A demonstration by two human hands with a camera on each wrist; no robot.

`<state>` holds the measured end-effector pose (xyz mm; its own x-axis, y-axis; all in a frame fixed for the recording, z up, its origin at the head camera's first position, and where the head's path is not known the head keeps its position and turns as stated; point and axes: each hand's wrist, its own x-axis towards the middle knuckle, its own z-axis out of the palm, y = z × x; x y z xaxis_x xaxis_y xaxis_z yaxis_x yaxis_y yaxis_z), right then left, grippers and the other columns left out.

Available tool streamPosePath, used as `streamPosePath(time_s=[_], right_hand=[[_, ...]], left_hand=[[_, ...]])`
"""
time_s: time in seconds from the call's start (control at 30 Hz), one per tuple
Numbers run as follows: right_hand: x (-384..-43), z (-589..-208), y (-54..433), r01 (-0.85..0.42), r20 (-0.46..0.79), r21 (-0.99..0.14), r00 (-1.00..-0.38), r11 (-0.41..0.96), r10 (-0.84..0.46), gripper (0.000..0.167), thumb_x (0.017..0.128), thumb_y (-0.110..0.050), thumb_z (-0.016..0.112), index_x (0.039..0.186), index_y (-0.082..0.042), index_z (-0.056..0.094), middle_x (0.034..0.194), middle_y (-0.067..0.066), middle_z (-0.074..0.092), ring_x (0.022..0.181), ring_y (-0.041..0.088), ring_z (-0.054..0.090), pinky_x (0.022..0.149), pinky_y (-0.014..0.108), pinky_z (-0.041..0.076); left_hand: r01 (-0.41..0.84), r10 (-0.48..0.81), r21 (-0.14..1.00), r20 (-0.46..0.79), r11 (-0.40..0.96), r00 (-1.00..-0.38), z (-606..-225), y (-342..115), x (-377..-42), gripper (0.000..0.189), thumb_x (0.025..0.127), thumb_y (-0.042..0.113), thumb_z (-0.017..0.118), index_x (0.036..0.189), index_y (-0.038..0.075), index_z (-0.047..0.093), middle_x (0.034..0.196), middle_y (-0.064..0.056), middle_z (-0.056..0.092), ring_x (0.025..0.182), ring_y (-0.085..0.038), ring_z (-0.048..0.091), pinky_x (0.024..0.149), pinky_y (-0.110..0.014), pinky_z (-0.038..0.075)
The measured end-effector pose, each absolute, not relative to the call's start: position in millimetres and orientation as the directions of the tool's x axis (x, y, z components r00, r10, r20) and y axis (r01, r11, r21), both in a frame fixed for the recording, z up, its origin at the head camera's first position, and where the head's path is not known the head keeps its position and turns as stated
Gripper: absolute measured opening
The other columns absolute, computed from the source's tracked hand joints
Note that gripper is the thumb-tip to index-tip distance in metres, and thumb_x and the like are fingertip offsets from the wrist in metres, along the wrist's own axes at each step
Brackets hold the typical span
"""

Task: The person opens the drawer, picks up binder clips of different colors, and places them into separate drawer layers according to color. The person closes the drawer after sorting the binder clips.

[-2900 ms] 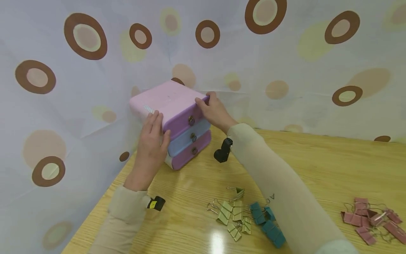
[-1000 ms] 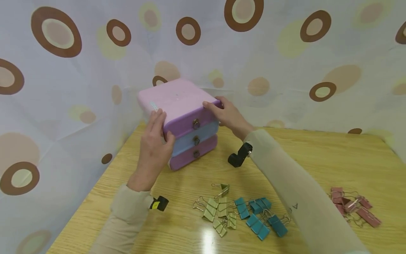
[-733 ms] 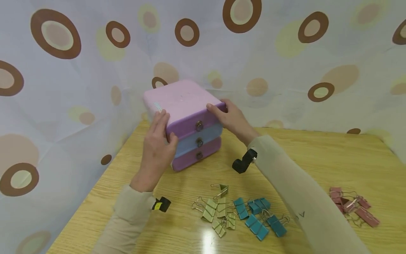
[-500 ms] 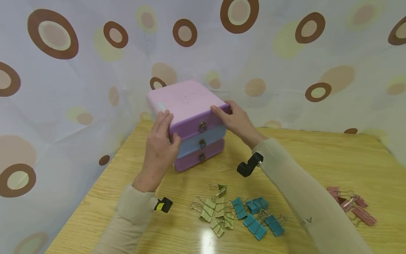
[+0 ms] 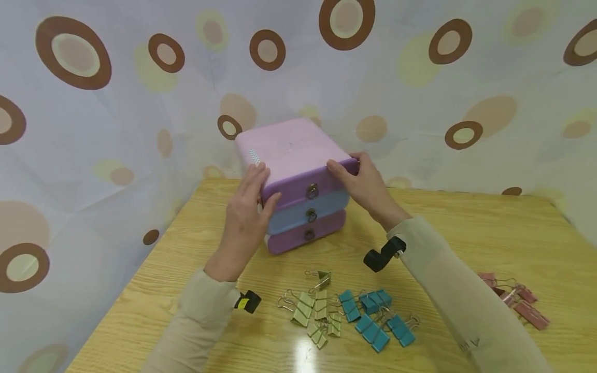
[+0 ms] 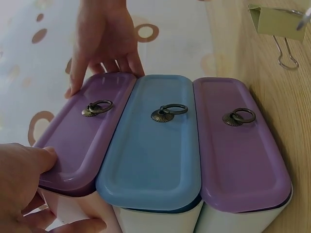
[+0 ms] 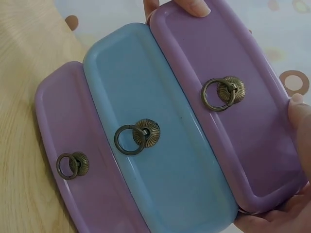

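A small three-tier drawer box (image 5: 291,147) with a pink top stands toward the back of the table, tilted in view. Its fronts are a purple top drawer (image 7: 221,77), a blue middle drawer (image 6: 155,145) and a purple bottom drawer (image 5: 322,233), each with a bronze ring pull. My left hand (image 5: 244,220) grips the left side of the top tier, thumb at the front edge and fingers along the side. On the opposite side my right hand (image 5: 370,189) holds the top tier's right end, thumb on the upper front edge and fingers behind. All drawers look pushed in.
In front of the box lie several pale green binder clips (image 5: 305,308) and, to their right, several teal binder clips (image 5: 373,331). Pink binder clips (image 5: 531,313) lie at the right, partly behind my right sleeve. A patterned cloth wall (image 5: 289,77) closes off the back and left.
Held between both hands, the drawer box has shifted right along the table and turned so its front faces me more. My view has also swung to the right.
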<state>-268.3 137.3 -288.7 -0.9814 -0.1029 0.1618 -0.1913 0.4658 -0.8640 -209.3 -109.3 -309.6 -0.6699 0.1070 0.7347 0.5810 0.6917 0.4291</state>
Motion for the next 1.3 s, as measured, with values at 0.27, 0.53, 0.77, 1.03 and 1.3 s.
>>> streamPosePath(time_s=[0.27,0.53,0.77,1.03,1.3], right_hand=[[-254,-288,151,-0.183,0.174,-0.862,-0.983,0.472,-0.064,0.094,0.09,-0.065,0.057,0.151,-0.001,0.025,0.151,0.023,0.038,0.14,0.034,0.041,0.117,0.051,0.037],[-247,-291,161,-0.179,0.203,-0.842,-0.979,0.509,-0.009,0.09,0.09,-0.068,0.054,0.153,-0.01,0.028,0.153,0.019,0.04,0.138,0.033,0.044,0.115,0.053,0.039],[-241,-292,170,-0.205,0.245,-0.843,-0.97,0.497,0.014,0.083,0.092,-0.062,0.056,0.157,-0.022,0.025,0.158,0.018,0.035,0.141,0.034,0.04,0.116,0.055,0.036],[-231,-291,177,-0.198,0.255,-0.836,-0.966,0.512,0.042,0.079,0.092,-0.063,0.056,0.156,-0.025,0.029,0.159,0.016,0.035,0.142,0.034,0.039,0.117,0.057,0.034],[-222,-290,185,-0.204,0.265,-0.848,-0.963,0.489,0.058,0.081,0.093,-0.059,0.057,0.156,-0.02,0.025,0.158,0.019,0.034,0.141,0.037,0.04,0.115,0.06,0.035]], left_hand=[[0.611,0.146,0.425,0.73,0.668,-0.667,-308,-98,-211,0.049,0.092,0.012,0.07,0.135,-0.005,0.055,0.145,-0.019,0.053,0.143,-0.031,0.042,0.116,-0.036,0.041],[0.635,0.175,0.41,0.735,0.654,-0.655,-309,-88,-215,0.048,0.092,0.013,0.07,0.135,-0.004,0.056,0.145,-0.018,0.053,0.143,-0.031,0.043,0.117,-0.036,0.039],[0.659,0.209,0.386,0.74,0.646,-0.639,-308,-79,-217,0.048,0.093,0.014,0.07,0.136,-0.002,0.055,0.147,-0.016,0.052,0.144,-0.029,0.042,0.117,-0.036,0.039],[0.692,0.239,0.388,0.742,0.609,-0.626,-307,-73,-219,0.048,0.093,0.014,0.069,0.136,-0.002,0.056,0.146,-0.017,0.053,0.143,-0.03,0.042,0.116,-0.035,0.041],[0.712,0.262,0.403,0.733,0.575,-0.627,-306,-66,-222,0.048,0.093,0.012,0.069,0.136,-0.003,0.055,0.146,-0.017,0.052,0.144,-0.03,0.041,0.117,-0.035,0.039]])
